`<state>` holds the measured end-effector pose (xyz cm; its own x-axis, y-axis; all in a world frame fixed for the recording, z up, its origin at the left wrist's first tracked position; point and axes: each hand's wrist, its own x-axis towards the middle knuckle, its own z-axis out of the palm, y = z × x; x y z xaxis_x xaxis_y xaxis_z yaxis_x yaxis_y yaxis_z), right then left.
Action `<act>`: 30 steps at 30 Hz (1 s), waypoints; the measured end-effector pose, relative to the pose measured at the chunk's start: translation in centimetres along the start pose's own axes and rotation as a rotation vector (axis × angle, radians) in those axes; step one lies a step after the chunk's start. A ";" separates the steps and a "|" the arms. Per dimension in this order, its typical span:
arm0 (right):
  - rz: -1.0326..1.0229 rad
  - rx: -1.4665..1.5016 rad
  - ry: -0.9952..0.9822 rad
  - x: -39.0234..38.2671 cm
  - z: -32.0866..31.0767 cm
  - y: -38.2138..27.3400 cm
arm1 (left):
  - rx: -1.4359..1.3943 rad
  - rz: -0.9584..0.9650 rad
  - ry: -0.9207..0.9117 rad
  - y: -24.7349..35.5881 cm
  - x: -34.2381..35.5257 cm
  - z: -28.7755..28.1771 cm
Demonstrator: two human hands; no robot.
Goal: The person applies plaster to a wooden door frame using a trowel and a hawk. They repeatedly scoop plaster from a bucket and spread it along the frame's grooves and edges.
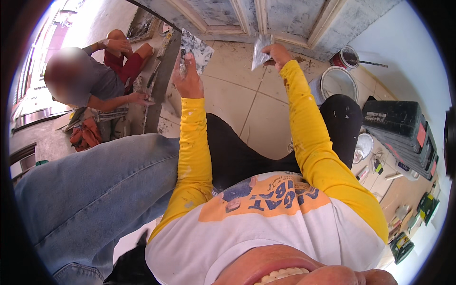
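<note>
The left hand has its grip clamped on a smeared flat plate — at three o'clock from it, the right hand is clamped on a scraper blade, long axis one-to-seven o'clock, panelled door at twelve.

Washed-out glare at upper left

Smudged beige floor tiles meet a pale wall at right, while bright light glares upper left.
</note>
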<state>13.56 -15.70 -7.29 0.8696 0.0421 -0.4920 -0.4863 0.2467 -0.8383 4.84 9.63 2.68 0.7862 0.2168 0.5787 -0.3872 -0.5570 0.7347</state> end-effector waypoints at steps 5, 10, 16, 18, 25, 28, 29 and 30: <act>0.135 -0.015 0.068 6.2 0.3 4.9 | -0.207 -0.151 0.041 0.1 -0.4 0.3; 0.023 -0.055 0.069 10.7 1.4 4.1 | -0.411 -0.311 0.036 0.9 0.0 0.5; -0.068 -0.084 -0.096 6.1 3.5 -3.7 | -0.485 -0.362 0.117 -0.3 0.0 1.0; -0.060 -0.133 -0.104 2.0 2.5 -7.2 | -0.397 -0.272 0.146 -0.7 -0.1 1.2; -0.753 -0.086 -0.168 -13.1 2.3 -12.6 | -1.447 -0.773 -0.059 0.5 1.1 0.7; -0.946 -0.317 0.053 -16.6 3.5 -12.0 | -1.641 -0.782 -0.075 1.9 0.9 0.7; -0.981 -0.212 0.082 -17.1 4.2 -11.4 | -1.710 -0.750 -0.092 2.2 0.8 0.7; -1.011 -0.108 0.110 -17.5 5.3 -10.4 | -1.700 -0.788 -0.053 2.4 0.7 0.8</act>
<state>3.87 -13.89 11.30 0.8670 -0.2277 0.4433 0.4610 0.0283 -0.8870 4.86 7.83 4.59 0.9988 -0.0470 -0.0100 0.0477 0.9416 0.3334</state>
